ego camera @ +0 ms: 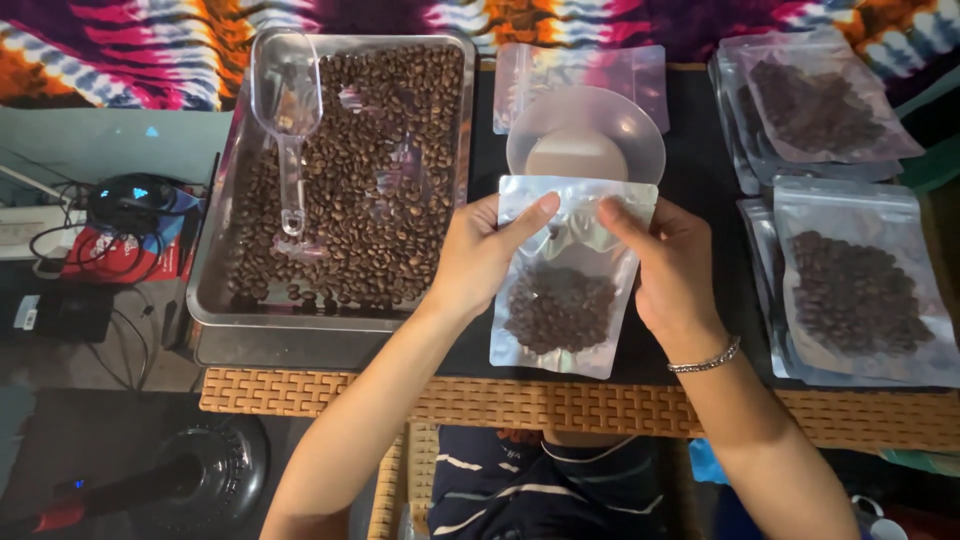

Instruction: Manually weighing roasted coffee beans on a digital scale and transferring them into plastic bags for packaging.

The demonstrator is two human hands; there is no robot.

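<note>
Both hands hold one pouch [563, 290] of coffee beans upright: left grip [485, 250] and right grip [668, 270] pinch its top edge above the counter [700, 180].

tray [215, 300] left, scoop [288, 120] in it | bowl [585, 135] behind held pouch [565, 290] — filled pouches [850, 280] right

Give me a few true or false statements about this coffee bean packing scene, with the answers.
1. Both hands, left hand and right hand, hold one pouch of coffee beans. True.
2. The clear scoop is in the right hand. False: it lies in the metal tray on the beans.
3. Filled pouches lie to the right. True.
4. The round bowl above the held pouch is full of beans. False: it holds none.
</note>
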